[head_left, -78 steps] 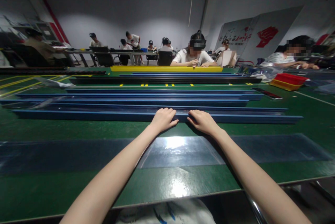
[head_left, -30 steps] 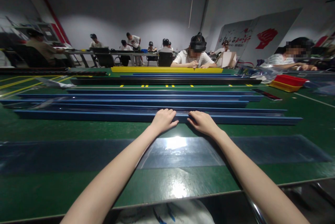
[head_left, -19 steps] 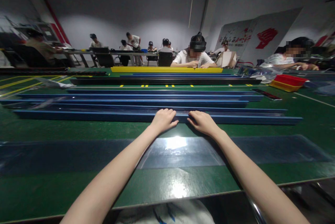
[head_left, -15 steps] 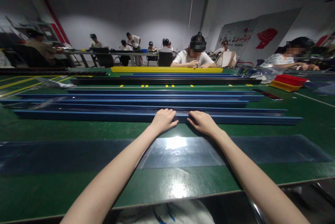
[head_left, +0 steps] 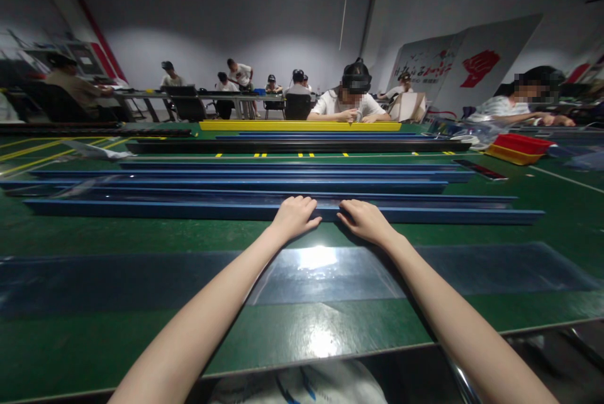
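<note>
A long blue channel strip [head_left: 165, 209] with raised edges lies crosswise on the green table in front of me. My left hand [head_left: 296, 215] is closed over its near edge, fingers on top and thumb along the front side. Just to the right, my right hand [head_left: 362, 220] grips the same edge, its thumb pointing inward. A short stretch of the strip shows between the two hands. Under my forearms a long, flat sheet of clear plastic film [head_left: 141, 281] lies on the table. My fingertips inside the channel are partly hidden.
More blue channel strips [head_left: 264, 185] lie just beyond. Farther back are a black strip [head_left: 292, 146] and a yellow strip [head_left: 283, 126]. A phone [head_left: 482, 170] and a red tray [head_left: 523, 145] are at right. A co-worker [head_left: 325, 107] sits across the table.
</note>
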`<control>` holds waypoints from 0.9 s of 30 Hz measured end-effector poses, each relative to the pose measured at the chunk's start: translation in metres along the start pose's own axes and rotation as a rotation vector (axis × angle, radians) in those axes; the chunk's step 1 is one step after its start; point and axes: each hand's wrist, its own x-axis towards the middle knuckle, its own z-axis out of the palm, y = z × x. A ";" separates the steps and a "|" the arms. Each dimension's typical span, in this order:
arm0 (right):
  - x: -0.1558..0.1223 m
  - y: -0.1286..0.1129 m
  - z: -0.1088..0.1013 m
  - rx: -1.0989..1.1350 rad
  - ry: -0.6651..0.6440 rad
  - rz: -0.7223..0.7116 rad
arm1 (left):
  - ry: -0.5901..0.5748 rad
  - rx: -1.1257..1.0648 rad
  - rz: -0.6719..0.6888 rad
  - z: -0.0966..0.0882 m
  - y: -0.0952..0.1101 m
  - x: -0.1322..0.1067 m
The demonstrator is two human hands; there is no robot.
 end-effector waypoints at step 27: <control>0.001 0.000 0.000 0.001 -0.001 0.010 | -0.021 -0.009 -0.007 0.000 0.000 0.000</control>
